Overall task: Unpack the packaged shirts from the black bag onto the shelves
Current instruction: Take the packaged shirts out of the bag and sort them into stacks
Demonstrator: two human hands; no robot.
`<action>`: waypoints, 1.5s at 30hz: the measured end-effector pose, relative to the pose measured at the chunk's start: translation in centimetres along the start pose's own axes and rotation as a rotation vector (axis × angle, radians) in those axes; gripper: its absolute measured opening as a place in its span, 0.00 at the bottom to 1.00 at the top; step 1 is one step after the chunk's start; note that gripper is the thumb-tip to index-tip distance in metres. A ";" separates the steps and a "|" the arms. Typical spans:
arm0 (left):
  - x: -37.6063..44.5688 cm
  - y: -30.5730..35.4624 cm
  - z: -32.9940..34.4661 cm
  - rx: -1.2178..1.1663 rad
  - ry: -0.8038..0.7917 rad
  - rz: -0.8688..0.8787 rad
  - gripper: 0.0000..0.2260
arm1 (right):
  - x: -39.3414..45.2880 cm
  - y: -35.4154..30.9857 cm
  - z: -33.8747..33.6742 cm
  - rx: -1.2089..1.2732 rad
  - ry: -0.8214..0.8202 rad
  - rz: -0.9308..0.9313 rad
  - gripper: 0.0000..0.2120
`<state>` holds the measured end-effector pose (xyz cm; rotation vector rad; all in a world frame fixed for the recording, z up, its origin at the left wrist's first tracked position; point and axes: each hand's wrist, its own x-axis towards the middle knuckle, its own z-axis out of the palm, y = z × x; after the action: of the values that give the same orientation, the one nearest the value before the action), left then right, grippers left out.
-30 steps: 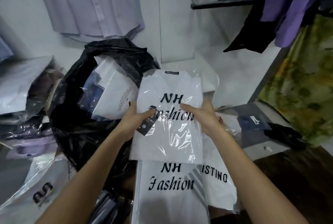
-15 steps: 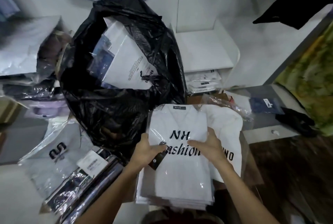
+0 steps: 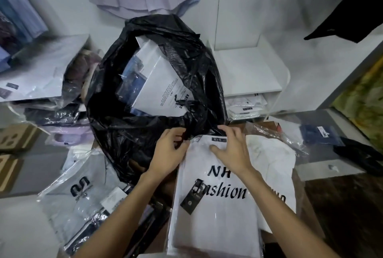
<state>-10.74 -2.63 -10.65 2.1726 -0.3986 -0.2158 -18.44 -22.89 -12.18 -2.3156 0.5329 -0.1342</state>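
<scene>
1. The packaged shirts are in two places: a white one printed "NH Fashion" (image 3: 217, 193) tops a stack at the near right of the view, and more packs (image 3: 163, 83) stand on edge inside the open black bag (image 3: 128, 133) just behind the stack's far edge.

2. Both hands are at the far edge of that top pack, beside the bag's rim. The left hand (image 3: 169, 152) has its fingers loosely curled at the pack's far-left corner, where clear wrap meets black plastic; I cannot tell whether it pinches the wrap, the bag, or nothing. The right hand (image 3: 232, 150) lies spread and flat on the collar end, gripping nothing.

3. The step in hand reads as settling this pack square on the stack. Press with flat fingers, as the right hand does, and line its edges with the packs below; slick wrap on slick wrap slides easily.

4. Keep the bag's rim out from under the pack. The black film bunches right at the far edge and could tip the stack if trapped.

5. For the next pack, hold the bag's mouth open with one hand and draw a pack out by its upper edge with the other, lifting along the way it stands so the film does not snag.

6. The white shelf (image 3: 248, 71) behind the stack has a bare top and folded packs (image 3: 244, 106) beneath; placing there calls for carrying packs flat, both hands under the edges.
</scene>
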 end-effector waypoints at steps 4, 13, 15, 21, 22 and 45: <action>5.7 0.7 -3.4 -0.034 0.232 0.041 0.16 | 3.1 -5.2 1.2 0.241 -0.104 -0.057 0.30; 16.0 -0.6 -7.9 0.384 0.158 -0.187 0.33 | 6.5 -10.1 2.1 0.461 -0.106 -0.019 0.30; 15.7 -0.4 -7.3 0.582 0.180 -0.159 0.32 | 6.7 -9.8 2.1 0.468 -0.101 -0.002 0.30; 14.8 0.2 -7.0 0.197 0.181 -0.040 0.13 | 7.1 -9.3 2.1 0.494 -0.137 0.032 0.29; 14.6 0.5 -7.7 0.148 0.195 -0.026 0.12 | 7.2 -9.3 2.1 0.494 -0.146 0.030 0.29; -0.4 3.1 -26.8 -0.341 0.721 0.100 0.10 | 4.8 -23.1 8.7 1.139 -0.597 0.285 0.29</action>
<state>-3.77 15.96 7.67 1.7405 -0.0467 0.5119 -4.12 -4.50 -2.68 -1.0686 0.3241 0.3142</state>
